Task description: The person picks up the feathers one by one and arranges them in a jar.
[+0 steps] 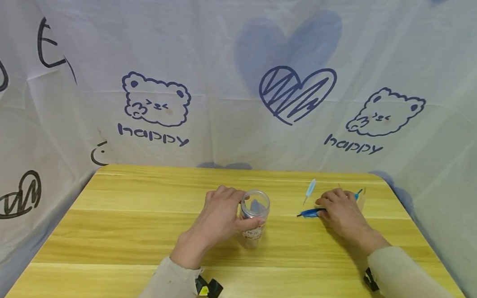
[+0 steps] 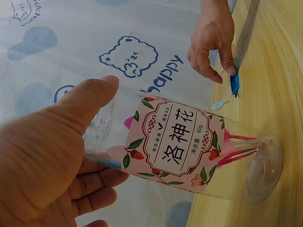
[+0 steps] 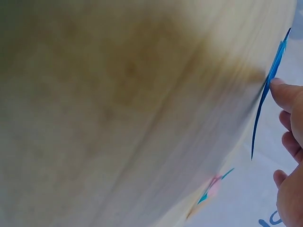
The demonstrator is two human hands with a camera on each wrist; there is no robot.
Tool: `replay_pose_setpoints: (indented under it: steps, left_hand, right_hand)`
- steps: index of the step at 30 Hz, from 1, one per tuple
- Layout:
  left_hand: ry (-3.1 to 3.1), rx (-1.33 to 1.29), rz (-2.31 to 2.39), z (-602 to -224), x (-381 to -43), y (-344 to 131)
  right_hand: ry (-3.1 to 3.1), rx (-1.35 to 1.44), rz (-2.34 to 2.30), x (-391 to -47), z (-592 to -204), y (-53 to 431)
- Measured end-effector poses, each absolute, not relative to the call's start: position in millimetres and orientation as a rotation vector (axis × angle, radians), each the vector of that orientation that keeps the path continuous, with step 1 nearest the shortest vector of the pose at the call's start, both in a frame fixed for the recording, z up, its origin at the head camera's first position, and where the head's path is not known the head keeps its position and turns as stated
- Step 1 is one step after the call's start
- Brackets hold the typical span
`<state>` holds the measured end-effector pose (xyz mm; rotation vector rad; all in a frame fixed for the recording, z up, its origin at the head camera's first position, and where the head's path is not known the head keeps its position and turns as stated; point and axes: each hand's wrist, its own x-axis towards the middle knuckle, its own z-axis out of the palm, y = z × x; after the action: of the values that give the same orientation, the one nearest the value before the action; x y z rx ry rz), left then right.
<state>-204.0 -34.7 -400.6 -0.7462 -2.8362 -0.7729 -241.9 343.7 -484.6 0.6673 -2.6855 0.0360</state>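
My left hand (image 1: 225,212) is wrapped around a clear plastic jar (image 1: 252,234) with no lid showing on its rim. The jar has a pink floral label (image 2: 173,142), and pink and blue feathers (image 2: 241,147) show through its wall. On the right side of the table, my right hand (image 1: 343,211) reaches down to a dark blue feather (image 1: 311,213). One digit touches this blue feather (image 3: 271,71), with the other fingers bent and apart from it. Behind it lies a pale blue feather (image 1: 310,188).
More feathers (image 1: 360,198), blue and tan, lie just beyond my right hand, partly covered by it. The wooden-topped table (image 1: 144,208) meets a white printed curtain (image 1: 220,100) at its back edge, and the curtain also hangs at both sides.
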Motion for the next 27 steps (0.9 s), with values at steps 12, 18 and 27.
replay_pose_setpoints:
  steps: [12,18,27]
  left_hand:
    - [-2.829,-0.747,-0.77,-401.2,-203.8,-34.8]
    - [-2.836,-0.74,-0.779,-401.1,-203.9,-34.7]
    - [-2.839,-0.743,-0.776,-401.0,-204.5,-34.6]
  right_hand:
    - [-2.683,0.675,0.011,-243.3,-487.6,344.2]
    - [-2.712,0.668,0.007,-243.4,-487.3,343.2]
    - [-2.733,0.67,0.003,-244.1,-487.6,343.7]
